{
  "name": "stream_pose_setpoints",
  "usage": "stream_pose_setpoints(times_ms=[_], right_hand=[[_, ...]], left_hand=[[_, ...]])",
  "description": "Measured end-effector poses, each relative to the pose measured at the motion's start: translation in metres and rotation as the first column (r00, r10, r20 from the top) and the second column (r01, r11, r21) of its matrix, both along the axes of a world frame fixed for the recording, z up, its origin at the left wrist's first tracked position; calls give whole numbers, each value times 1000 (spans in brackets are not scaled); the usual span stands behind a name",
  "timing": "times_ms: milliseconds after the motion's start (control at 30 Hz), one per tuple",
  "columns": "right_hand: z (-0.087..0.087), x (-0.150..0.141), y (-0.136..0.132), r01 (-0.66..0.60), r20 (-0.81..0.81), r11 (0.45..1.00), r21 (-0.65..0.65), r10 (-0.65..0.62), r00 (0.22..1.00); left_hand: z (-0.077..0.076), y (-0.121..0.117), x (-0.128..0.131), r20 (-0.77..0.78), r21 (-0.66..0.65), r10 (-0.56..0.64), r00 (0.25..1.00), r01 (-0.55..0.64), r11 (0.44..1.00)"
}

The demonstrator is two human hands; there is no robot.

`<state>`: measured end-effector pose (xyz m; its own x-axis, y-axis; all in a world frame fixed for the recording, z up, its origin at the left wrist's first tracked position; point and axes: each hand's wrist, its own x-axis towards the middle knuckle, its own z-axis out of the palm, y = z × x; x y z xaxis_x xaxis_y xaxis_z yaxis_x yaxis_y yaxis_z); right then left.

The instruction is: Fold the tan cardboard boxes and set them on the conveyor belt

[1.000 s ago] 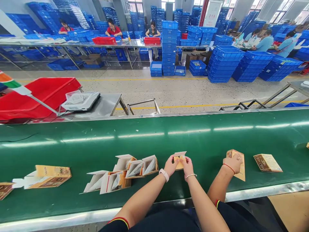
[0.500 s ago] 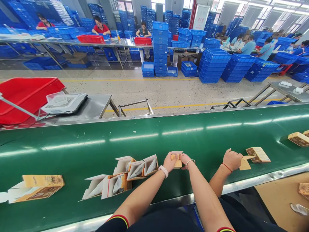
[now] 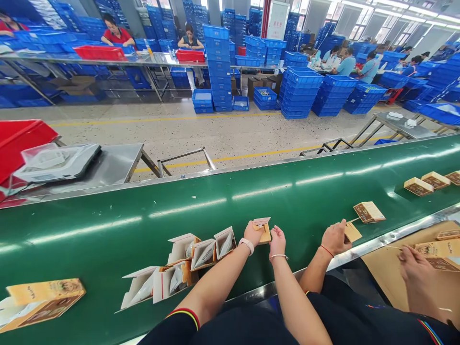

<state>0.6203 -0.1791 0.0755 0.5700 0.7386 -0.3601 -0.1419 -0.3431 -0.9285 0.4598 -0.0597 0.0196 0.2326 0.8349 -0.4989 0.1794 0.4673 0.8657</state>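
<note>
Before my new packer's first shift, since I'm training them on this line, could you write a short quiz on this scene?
1. Which hand wears the white watch?
2. True or false: the open cartons on the green conveyor belt lie to the right of the hand with the bangle.
3. What colour is the crate beside the steel table? A red, B green, C yellow.

Key: 1 the left hand; 2 false; 3 A.
</note>
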Motion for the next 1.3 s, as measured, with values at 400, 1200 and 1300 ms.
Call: stream_pose_setpoints(times_ms=[400, 1200, 1300], right_hand=[[36, 194, -98, 141, 713, 960, 243, -275, 645], [-65, -88, 45, -567, 592, 798, 204, 361, 721], [-71, -84, 13, -429, 625, 878, 212, 216, 750]], left_hand=[[0, -111, -74, 259, 126, -228, 939, 201, 971], [-40, -130, -128, 0, 446, -99, 995, 89, 891], [-36, -134, -128, 47, 407, -172, 984, 138, 903]])
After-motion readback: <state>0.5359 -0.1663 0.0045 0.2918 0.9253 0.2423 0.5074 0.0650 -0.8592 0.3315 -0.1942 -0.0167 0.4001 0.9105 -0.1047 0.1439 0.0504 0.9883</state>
